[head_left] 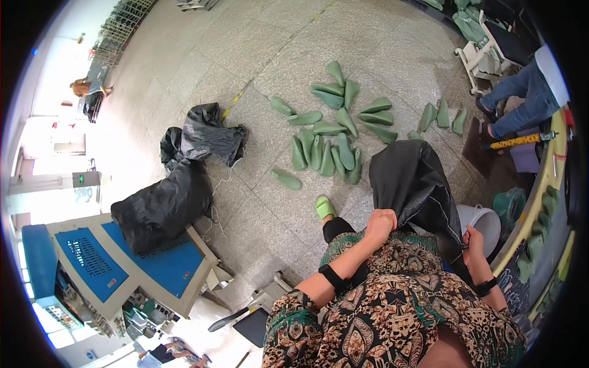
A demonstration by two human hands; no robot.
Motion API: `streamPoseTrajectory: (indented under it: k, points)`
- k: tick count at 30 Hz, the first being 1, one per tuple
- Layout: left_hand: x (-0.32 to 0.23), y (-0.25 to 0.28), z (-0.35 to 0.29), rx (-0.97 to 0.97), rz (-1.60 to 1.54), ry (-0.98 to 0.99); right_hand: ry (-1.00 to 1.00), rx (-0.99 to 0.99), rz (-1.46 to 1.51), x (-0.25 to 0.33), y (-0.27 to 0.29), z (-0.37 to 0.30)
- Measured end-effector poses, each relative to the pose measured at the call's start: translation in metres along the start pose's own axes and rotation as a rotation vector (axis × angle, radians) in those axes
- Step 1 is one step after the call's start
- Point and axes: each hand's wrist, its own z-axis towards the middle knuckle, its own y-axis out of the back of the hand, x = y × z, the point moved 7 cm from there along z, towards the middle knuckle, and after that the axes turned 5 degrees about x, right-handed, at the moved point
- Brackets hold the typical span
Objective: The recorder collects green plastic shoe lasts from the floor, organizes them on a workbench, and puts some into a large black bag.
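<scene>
A large black sack (pixel 408 175) hangs in front of me, its upper edge gathered toward my body. My left hand (pixel 380 224) is closed on the left side of that edge. At the sack's right side, my right hand (pixel 473 241) grips the edge as well. Whether anything is inside the sack is hidden. Beyond it on the floor lie several green shoe lasts (pixel 345 151) in a loose cluster. A few more green lasts (pixel 443 113) lie farther right, near a person's feet.
Filled black sacks (pixel 162 211) lie at the left, by a blue and cream machine (pixel 165 260). A white bucket (pixel 485 228) stands right of me, near a curved yellow-edged bench (pixel 543 184). A person in jeans (pixel 521 98) stands at the far right beside a white wheeled frame (pixel 478 61).
</scene>
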Motion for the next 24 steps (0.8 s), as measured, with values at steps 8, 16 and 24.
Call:
streamPoseTrajectory:
  k: [8, 16, 24]
  points:
    - [0.063, 0.05, -0.016, -0.195, -0.403, 0.157, 0.037, 0.053, -0.183, 0.021, -0.013, -0.037]
    - [0.041, 0.077, -0.089, -0.096, -0.213, 0.214, 0.078, 0.153, -0.361, 0.026, -0.041, -0.115]
    - [0.049, 0.077, -0.096, -0.166, -0.128, 0.241, -0.056, 0.406, -0.545, 0.001, -0.064, -0.132]
